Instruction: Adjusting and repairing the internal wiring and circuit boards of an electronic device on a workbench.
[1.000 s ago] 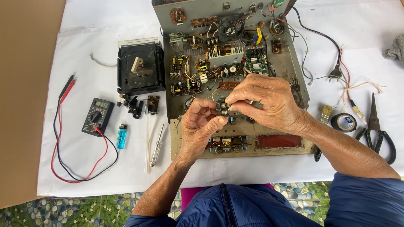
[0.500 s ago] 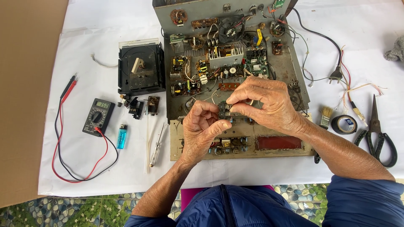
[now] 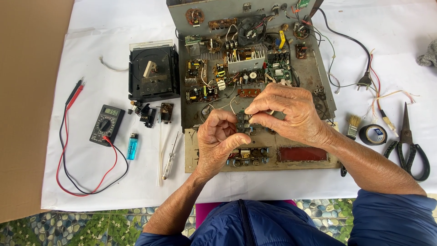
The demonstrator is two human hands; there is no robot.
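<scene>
**Small part pinched over open chassis**

The open chassis runs off the top edge; its front panel is partly covered by both hands. Bare white sheet lies to the left. The left hand and right hand close together on a small dark component, apparently a switch block, mostly hidden by fingers.
</scene>
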